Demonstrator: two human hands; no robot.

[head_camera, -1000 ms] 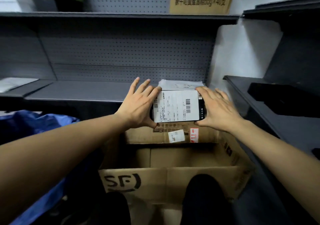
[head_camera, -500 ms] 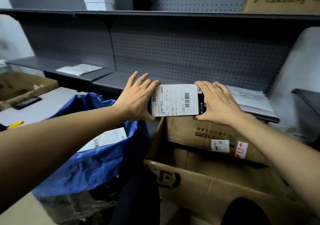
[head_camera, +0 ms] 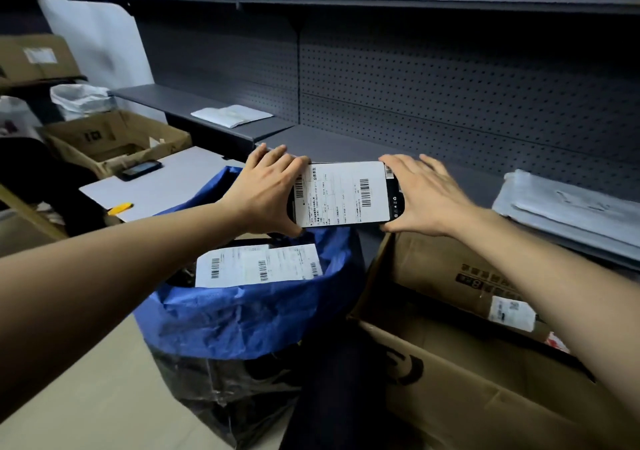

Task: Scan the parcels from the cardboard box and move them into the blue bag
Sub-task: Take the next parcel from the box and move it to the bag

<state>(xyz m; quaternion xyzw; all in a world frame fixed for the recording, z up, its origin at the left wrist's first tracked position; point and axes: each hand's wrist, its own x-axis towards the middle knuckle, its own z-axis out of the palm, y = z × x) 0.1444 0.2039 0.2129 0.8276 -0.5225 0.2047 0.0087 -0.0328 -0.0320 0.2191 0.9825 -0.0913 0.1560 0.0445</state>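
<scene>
Blue bag (head_camera: 242,314) already holds several labelled parcels (head_camera: 256,266). Left hand (head_camera: 266,193) and right hand (head_camera: 422,196) each pinch one end of phone (head_camera: 346,193), level above bag, label on screen. Box (head_camera: 485,397) beside bag: inside dark, remainder unclear. Grey mailers (head_camera: 568,214) on shelf. Judged midway.

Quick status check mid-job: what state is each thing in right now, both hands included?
phone: screen lit, showing a shipping label, held sideways above the bag.
left hand: grips the phone's left end.
right hand: grips the phone's right end.
blue bag: open, labelled parcels inside.
cardboard box: open.
second phone: lies flat, screen dark.
</scene>
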